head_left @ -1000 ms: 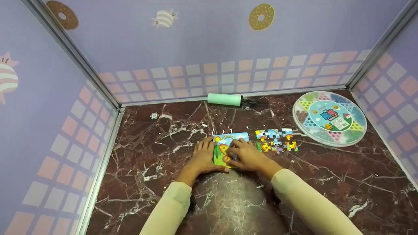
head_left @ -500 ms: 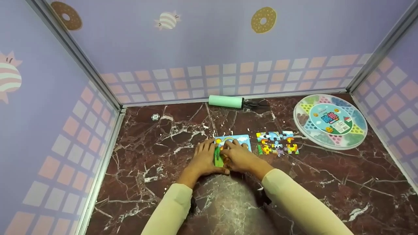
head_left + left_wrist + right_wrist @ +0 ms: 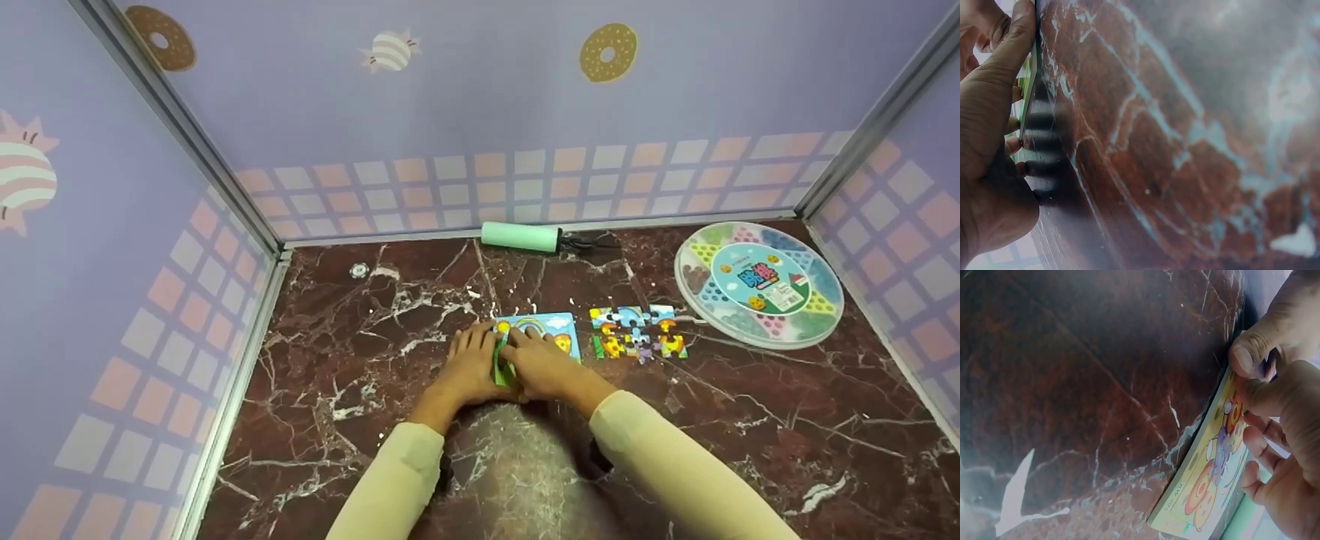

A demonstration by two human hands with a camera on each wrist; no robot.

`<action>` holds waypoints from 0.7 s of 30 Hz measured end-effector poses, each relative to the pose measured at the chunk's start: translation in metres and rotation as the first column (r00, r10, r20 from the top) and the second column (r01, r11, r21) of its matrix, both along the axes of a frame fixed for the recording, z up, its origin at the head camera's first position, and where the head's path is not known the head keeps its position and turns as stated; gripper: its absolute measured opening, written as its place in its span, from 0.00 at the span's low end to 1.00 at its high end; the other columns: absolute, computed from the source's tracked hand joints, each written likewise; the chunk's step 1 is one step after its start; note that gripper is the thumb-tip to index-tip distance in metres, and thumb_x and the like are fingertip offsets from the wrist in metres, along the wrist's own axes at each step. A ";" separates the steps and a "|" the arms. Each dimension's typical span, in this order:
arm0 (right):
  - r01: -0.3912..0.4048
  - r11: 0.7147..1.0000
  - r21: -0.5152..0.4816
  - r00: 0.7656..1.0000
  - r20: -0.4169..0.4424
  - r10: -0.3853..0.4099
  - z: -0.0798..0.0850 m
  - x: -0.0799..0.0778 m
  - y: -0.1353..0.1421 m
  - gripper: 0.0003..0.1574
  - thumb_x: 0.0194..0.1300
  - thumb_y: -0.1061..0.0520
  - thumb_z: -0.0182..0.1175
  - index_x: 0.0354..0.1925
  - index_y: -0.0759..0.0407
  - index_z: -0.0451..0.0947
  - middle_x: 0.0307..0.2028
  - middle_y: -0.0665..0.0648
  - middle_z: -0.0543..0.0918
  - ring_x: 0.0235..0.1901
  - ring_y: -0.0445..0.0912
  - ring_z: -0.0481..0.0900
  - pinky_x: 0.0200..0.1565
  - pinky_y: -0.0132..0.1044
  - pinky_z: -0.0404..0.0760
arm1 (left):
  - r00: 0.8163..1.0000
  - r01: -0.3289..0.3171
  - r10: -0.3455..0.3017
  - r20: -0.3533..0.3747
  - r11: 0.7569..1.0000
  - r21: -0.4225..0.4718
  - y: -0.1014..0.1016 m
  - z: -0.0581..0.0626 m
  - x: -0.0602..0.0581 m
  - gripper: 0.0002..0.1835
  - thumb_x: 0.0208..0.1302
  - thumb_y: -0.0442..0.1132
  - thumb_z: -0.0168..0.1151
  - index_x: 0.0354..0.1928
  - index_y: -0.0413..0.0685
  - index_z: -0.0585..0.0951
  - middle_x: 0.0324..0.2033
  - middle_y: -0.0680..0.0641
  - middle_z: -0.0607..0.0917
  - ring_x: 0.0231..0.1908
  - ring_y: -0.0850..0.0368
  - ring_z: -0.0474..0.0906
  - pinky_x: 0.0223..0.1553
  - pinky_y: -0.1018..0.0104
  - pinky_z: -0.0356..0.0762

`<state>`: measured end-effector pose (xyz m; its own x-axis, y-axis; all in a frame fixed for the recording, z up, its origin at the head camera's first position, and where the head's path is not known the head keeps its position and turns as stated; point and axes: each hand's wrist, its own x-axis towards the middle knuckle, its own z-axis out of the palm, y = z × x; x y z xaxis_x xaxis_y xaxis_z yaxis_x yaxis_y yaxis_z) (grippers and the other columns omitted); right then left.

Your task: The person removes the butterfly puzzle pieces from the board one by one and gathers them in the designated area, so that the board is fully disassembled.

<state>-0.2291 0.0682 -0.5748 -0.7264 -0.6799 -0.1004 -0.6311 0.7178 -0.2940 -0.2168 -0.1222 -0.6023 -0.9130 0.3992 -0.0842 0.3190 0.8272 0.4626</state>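
Note:
A colourful picture-puzzle board (image 3: pixel 559 324) lies on the dark marble table under both hands. My left hand (image 3: pixel 471 364) rests along the board's left side with its fingers extended; its thumb (image 3: pixel 1248 354) lies at the near corner in the right wrist view. My right hand (image 3: pixel 544 365) is over the left half of the board, close against the left hand. Bent fingers (image 3: pixel 1264 444) of this hand hang over the printed face in the right wrist view. Whether its fingertips pinch a piece I cannot tell. Right of the board lie several joined jigsaw pieces (image 3: pixel 634 319).
A round lidded game box (image 3: pixel 817 262) stands at the back right. Near the back wall lies a pale green cylinder (image 3: pixel 519 236) with a black end. A small round chip (image 3: pixel 359 270) is at the back left. Patterned lilac panels (image 3: pixel 480 90) enclose the table.
My right hand has slid left across the board toward the left hand, uncovering more of the board's right side. The left hand keeps its place. The view has tilted slightly upward.

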 end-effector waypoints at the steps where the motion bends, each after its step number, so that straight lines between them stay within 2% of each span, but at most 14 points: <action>1: -0.007 1.000 -0.009 1.000 -0.013 0.007 -0.001 0.000 0.000 0.44 0.50 0.51 0.89 0.62 0.59 0.82 0.68 0.67 0.77 0.63 0.66 0.78 0.60 0.70 0.86 | 1.000 0.001 -0.001 0.004 1.000 0.002 0.000 0.000 0.000 0.64 0.50 0.68 0.85 0.81 0.40 0.67 0.85 0.36 0.60 0.86 0.32 0.52 0.87 0.30 0.46; 5: -0.032 0.999 -0.036 0.998 -0.061 0.029 -0.004 0.001 0.002 0.41 0.53 0.49 0.87 0.59 0.60 0.81 0.66 0.68 0.77 0.55 0.66 0.83 0.50 0.62 0.92 | 1.000 0.002 -0.002 0.024 1.000 -0.002 0.000 0.000 0.000 0.62 0.54 0.66 0.83 0.82 0.40 0.66 0.86 0.37 0.59 0.87 0.34 0.51 0.88 0.31 0.44; 8: -0.033 0.999 -0.035 0.997 -0.073 0.030 -0.005 0.003 0.003 0.40 0.55 0.47 0.85 0.60 0.61 0.80 0.66 0.69 0.76 0.54 0.68 0.84 0.47 0.62 0.93 | 1.000 0.005 -0.004 0.022 1.000 -0.006 0.000 0.001 0.000 0.60 0.56 0.66 0.83 0.82 0.41 0.66 0.85 0.37 0.59 0.87 0.33 0.52 0.88 0.31 0.45; 15: -0.024 0.999 -0.022 0.997 -0.079 0.023 -0.003 0.005 0.004 0.43 0.53 0.50 0.85 0.63 0.60 0.78 0.71 0.72 0.74 0.60 0.74 0.82 0.48 0.65 0.93 | 1.000 0.003 -0.003 0.018 1.000 -0.007 0.000 0.003 0.002 0.59 0.56 0.66 0.83 0.81 0.43 0.67 0.86 0.37 0.59 0.87 0.32 0.51 0.88 0.31 0.44; 21: -0.039 0.998 -0.047 0.997 -0.075 0.035 -0.002 0.006 0.004 0.38 0.52 0.52 0.85 0.58 0.59 0.82 0.67 0.70 0.75 0.58 0.68 0.81 0.50 0.62 0.92 | 1.000 0.006 -0.006 -0.011 1.000 -0.023 0.001 0.003 0.002 0.62 0.53 0.67 0.84 0.81 0.42 0.67 0.84 0.36 0.61 0.86 0.31 0.53 0.88 0.31 0.46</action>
